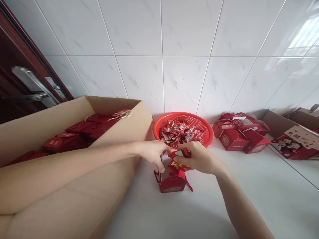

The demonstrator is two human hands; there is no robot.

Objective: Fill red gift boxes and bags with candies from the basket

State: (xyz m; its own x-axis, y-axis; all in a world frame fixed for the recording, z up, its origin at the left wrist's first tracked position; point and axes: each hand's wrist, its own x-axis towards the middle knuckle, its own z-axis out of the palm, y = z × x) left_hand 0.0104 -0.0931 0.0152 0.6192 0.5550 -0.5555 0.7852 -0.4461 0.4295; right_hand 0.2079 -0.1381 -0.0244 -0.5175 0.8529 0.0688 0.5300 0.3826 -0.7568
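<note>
A small red gift box (173, 184) stands open on the white surface, with red cord handles hanging at its sides. At its left and back edge, my left hand (155, 154) curls its thumb and fingers around the box wall. Over the box's right side, my right hand (199, 158) pinches a red candy packet (178, 153). Beneath those fingers, another red and gold packet (177, 166) shows in the box opening. Just behind both hands sits a red plastic basket (209, 127) of wrapped candies (181, 128).
On the left, a large cardboard carton (119, 179) holds several closed red gift boxes (66, 141). More red boxes (234, 139) are piled at right, beside a cardboard box with a printed red panel (295, 146). A tiled wall (184, 79) rises behind; a door handle (37, 84) is far left.
</note>
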